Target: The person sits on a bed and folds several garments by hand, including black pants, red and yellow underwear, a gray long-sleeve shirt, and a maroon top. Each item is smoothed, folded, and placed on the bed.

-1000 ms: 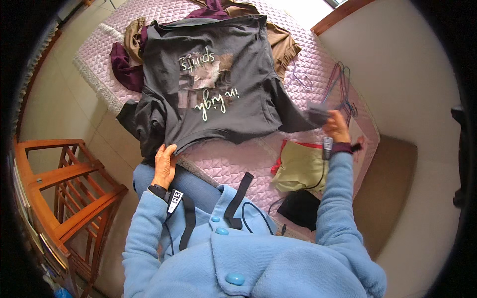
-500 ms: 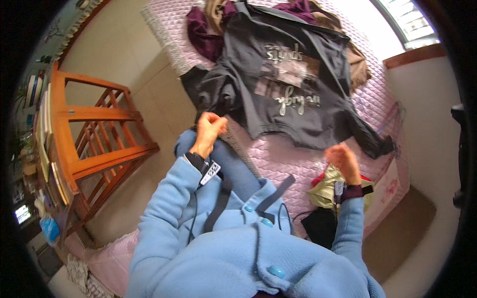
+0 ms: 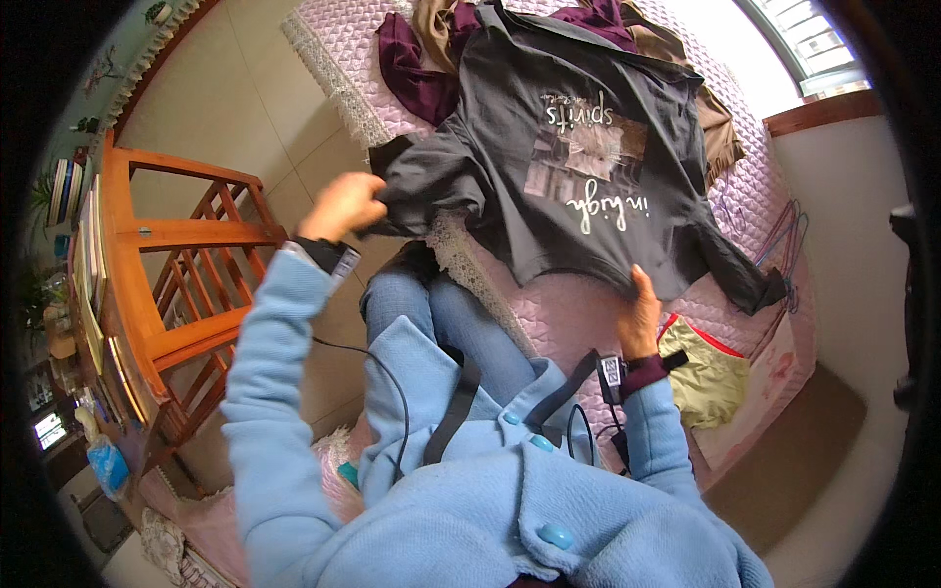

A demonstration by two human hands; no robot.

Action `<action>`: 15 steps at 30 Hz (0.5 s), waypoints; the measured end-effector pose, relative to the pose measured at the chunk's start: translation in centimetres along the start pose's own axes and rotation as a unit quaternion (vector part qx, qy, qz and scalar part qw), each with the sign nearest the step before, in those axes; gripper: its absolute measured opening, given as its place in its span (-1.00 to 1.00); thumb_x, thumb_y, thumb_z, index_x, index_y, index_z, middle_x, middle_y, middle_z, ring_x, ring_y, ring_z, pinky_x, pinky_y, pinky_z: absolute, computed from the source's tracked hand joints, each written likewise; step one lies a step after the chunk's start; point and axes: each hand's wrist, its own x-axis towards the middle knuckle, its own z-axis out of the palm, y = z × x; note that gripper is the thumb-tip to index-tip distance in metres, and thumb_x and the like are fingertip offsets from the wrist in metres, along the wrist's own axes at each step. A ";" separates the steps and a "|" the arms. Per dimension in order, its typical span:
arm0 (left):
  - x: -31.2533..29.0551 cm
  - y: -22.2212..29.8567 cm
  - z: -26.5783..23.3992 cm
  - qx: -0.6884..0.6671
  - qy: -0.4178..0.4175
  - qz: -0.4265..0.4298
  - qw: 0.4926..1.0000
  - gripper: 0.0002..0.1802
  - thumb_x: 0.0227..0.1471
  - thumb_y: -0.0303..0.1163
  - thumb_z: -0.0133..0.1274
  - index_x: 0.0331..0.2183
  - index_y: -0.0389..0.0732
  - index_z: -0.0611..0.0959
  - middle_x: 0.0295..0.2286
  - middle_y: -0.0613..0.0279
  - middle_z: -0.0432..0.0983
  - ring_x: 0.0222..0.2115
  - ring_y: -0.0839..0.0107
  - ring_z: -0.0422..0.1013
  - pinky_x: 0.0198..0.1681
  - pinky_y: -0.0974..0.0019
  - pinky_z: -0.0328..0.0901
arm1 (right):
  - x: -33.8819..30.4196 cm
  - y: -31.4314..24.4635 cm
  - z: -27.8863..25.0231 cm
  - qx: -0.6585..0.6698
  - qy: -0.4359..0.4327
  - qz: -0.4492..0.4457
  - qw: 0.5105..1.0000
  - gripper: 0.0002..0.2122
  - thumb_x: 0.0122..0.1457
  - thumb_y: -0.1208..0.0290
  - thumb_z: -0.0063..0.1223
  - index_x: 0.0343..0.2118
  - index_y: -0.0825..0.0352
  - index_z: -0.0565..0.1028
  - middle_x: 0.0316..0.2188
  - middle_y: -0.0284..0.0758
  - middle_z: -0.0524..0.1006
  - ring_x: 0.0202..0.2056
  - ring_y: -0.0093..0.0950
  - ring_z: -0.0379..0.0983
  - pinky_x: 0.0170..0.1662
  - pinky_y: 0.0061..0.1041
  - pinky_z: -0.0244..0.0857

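A dark grey long-sleeved shirt (image 3: 495,147) with a printed front lies spread on the bed, its lettering upside down to me. My left hand (image 3: 345,206) is closed on the edge of its left sleeve, which is bunched and slightly raised at the bed's side. By the shirt's lower hem is my right hand (image 3: 639,321), one finger stretched up against the cloth. The other fingers are partly hidden, and I make out no grip there. Purple clothing (image 3: 417,83) and brown clothing (image 3: 720,132) lie partly under the shirt.
The bed has a quilted pink cover (image 3: 338,39) with a lace edge. Right of my right hand lies a yellow-green garment (image 3: 704,372) with red trim. Thin hangers (image 3: 787,240) lie near the wall. A wooden chair (image 3: 186,235) stands to the left.
My left hand has moved left and up and taken hold of the sleeve. My right hand has come left to the hem, away from above the yellow-green garment.
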 end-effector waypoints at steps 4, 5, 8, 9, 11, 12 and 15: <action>1.7 -1.6 -9.6 0.186 0.270 0.019 0.945 -0.86 -0.09 -0.49 -0.07 -0.40 -0.12 0.55 -0.34 0.04 0.42 -0.31 0.01 0.40 -0.29 0.04 0.35 | -2.0 -1.6 -2.4 0.024 0.001 -0.206 0.978 -0.79 0.00 0.50 0.13 -0.25 0.32 0.48 -0.35 -0.42 0.52 -0.31 -0.54 0.46 -0.19 -0.54 0.34; 2.6 -1.4 -10.8 0.224 0.390 0.054 0.891 -0.87 -0.06 -0.48 -0.05 -0.38 -0.12 0.55 -0.35 0.10 0.42 -0.33 0.06 0.40 -0.28 0.08 0.33 | -2.2 -1.4 -2.5 0.038 0.007 -0.187 0.982 -0.75 0.02 0.48 0.13 -0.19 0.33 0.46 -0.27 -0.36 0.52 -0.23 -0.50 0.44 -0.09 -0.51 0.30; 8.5 -0.2 -12.6 0.265 0.597 0.109 0.749 -0.52 -0.06 -0.48 0.03 -0.03 0.00 0.45 -0.09 -0.05 0.32 -0.16 -0.06 0.33 -0.11 0.03 0.28 | -2.5 -0.3 -2.3 0.084 -0.001 -0.014 0.996 -0.73 0.05 0.39 0.15 -0.18 0.30 0.47 -0.20 -0.33 0.51 -0.19 -0.44 0.43 -0.04 -0.44 0.28; 9.9 0.5 -10.7 0.180 0.591 0.070 0.783 -0.44 -0.06 -0.43 0.05 0.04 -0.08 0.36 -0.03 -0.14 0.25 -0.10 -0.12 0.28 -0.03 0.01 0.22 | -2.5 0.3 -2.0 0.111 -0.055 -0.009 0.992 -0.72 0.06 0.34 0.16 -0.18 0.29 0.47 -0.18 -0.31 0.51 -0.18 -0.41 0.43 -0.02 -0.40 0.26; 11.2 2.6 -4.5 -0.035 0.537 -0.013 0.843 -0.29 -0.09 -0.33 0.10 0.10 -0.27 0.25 0.04 -0.29 0.17 0.00 -0.19 0.19 0.08 -0.02 0.11 | -2.6 1.0 -1.8 0.142 -0.076 -0.005 0.987 -0.72 0.11 0.28 0.10 -0.13 0.25 0.44 -0.13 -0.34 0.50 -0.10 -0.42 0.39 0.00 -0.34 0.23; 10.9 3.8 -0.6 -0.173 0.455 -0.084 0.870 -0.23 -0.11 -0.28 0.12 0.09 -0.39 0.22 0.05 -0.34 0.15 0.04 -0.21 0.14 0.13 -0.04 0.05 | -2.8 1.1 -1.8 0.136 -0.068 -0.030 0.988 -0.69 0.15 0.25 0.05 -0.08 0.25 0.42 -0.10 -0.34 0.48 -0.06 -0.41 0.36 0.04 -0.30 0.20; 6.3 7.5 10.8 -0.470 0.291 -0.224 0.802 -0.39 -0.15 -0.17 0.18 -0.18 -0.47 0.44 -0.19 -0.16 0.42 -0.18 0.08 0.35 -0.07 0.14 0.23 | -3.2 0.9 -2.4 0.073 -0.095 -0.080 0.990 -0.80 0.14 0.37 0.03 -0.16 0.21 0.41 -0.17 -0.41 0.47 -0.12 -0.47 0.37 0.00 -0.30 0.22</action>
